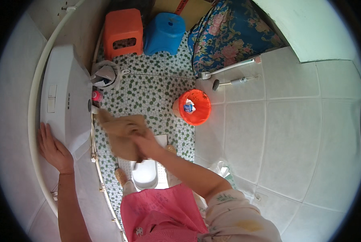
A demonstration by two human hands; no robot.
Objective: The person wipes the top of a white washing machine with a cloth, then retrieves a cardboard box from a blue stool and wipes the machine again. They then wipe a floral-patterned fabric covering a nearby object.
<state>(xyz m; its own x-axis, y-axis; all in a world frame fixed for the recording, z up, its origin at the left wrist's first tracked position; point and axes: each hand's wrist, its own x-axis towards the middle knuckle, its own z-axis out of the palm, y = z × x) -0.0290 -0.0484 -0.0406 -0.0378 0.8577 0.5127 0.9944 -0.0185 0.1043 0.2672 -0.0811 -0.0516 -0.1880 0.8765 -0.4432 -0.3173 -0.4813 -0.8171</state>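
My left hand [55,149] lies with its fingers flat against the near end of a white plastic toilet cistern [67,99] on the left wall. It holds nothing. In my right hand [145,143] is a brown cloth [123,130], blurred, hanging beside the cistern's lower edge. Part of the cloth hides my fingers. Two push buttons [52,99] show on the cistern. Below the cloth is a white squat toilet [144,175], with my feet on either side of it.
An orange-lined waste bin [195,107] stands by the right wall, under a hanging brush [231,68] and a scrubber [231,81]. Farther off are an orange stool [123,27], a blue stool [165,33] and a floral cloth [228,39]. A white pipe [35,90] curves along the left wall.
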